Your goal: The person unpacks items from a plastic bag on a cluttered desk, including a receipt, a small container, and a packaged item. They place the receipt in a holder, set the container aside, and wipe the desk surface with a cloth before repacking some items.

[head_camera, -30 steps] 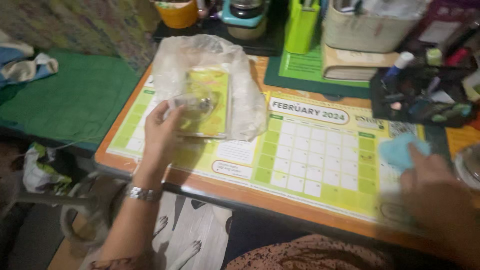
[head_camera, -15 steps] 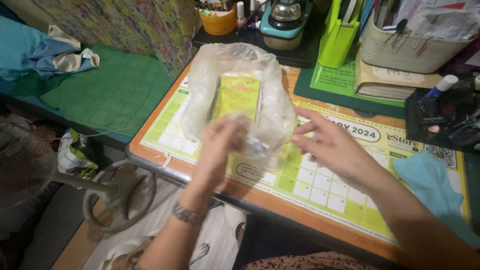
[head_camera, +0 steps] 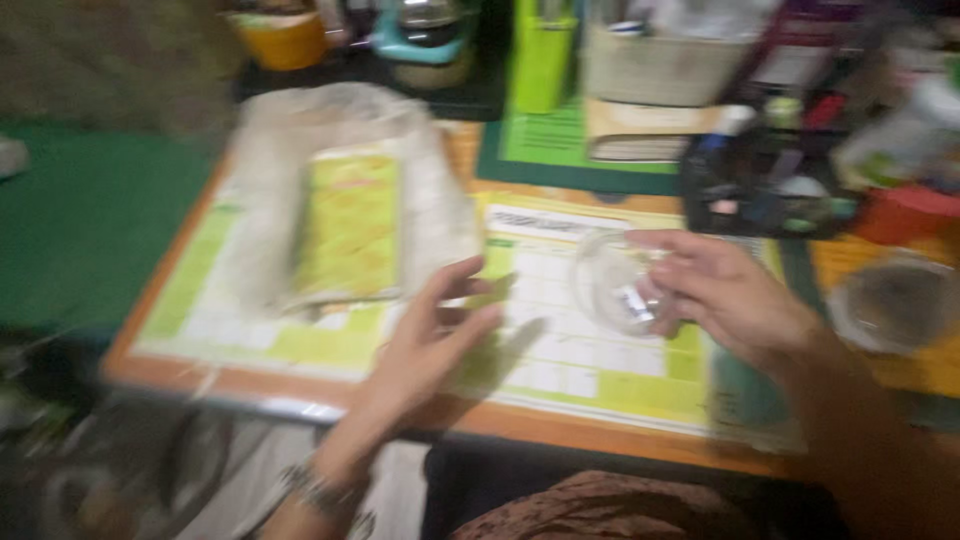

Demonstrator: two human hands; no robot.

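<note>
Clear glass bowl (head_camera: 612,283), small, blurred, held in right hand (head_camera: 725,295)

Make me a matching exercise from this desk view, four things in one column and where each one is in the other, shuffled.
Things:
1. clear round container
2. plastic bag
3. orange cup
4. left hand

Places:
A. far back left of the desk
B. held in the right hand
C. open over the calendar mat, holding nothing
D. lying on the mat's left part

Pairs: 1-B, 2-D, 3-A, 4-C

Bag (head_camera: 340,200) left on calendar (head_camera: 590,360) (bowl (head_camera: 612,290) right)
</note>
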